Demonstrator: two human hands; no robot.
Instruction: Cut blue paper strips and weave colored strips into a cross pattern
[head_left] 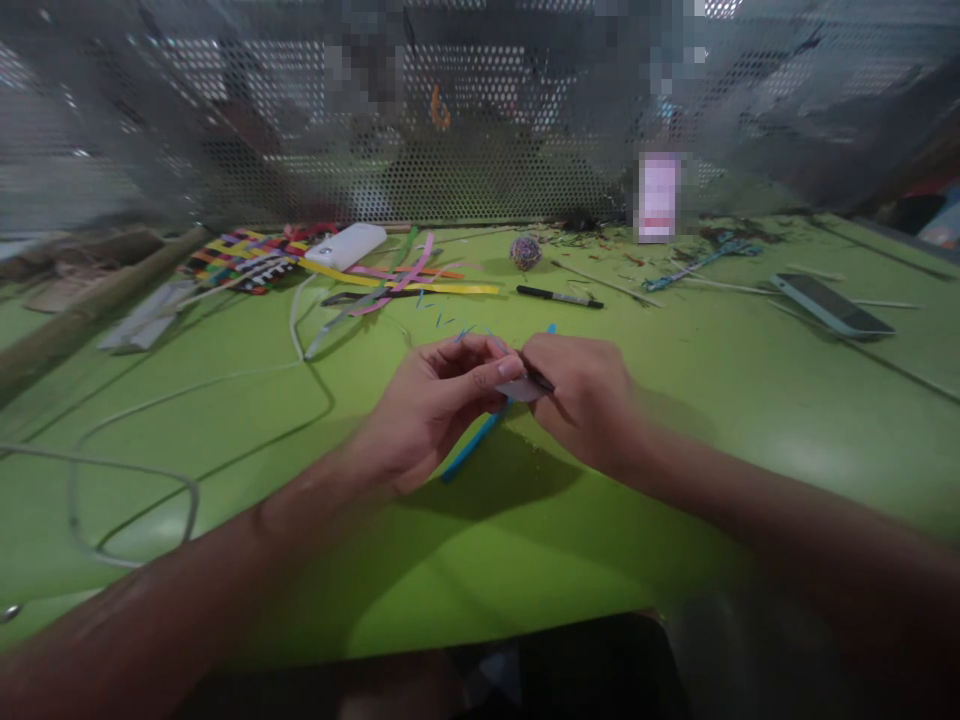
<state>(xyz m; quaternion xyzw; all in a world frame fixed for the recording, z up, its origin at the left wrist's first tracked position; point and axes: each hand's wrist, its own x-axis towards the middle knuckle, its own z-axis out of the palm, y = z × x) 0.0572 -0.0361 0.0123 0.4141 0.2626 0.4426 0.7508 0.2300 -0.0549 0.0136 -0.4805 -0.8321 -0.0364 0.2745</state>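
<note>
Just above the green table point(420, 590), close to its near edge, a small pale piece point(531, 391) sat between the two hands, with a slim dark piece point(541, 381) beside it. The left hand point(420, 410) pinched the pale piece, thumb nearly meeting curled fingers, probably to steady it. The right hand point(585, 380) was closed like a fist, knuckles up, around the dark piece, seemingly for firm control. Both wrists angled inward, perhaps bringing the small work within easy view. A blue strip point(476, 442) slanted beneath them; whether fingers gripped it was hidden. Beyond lay a black pen point(559, 296) and a speckled ball point(526, 252).
</note>
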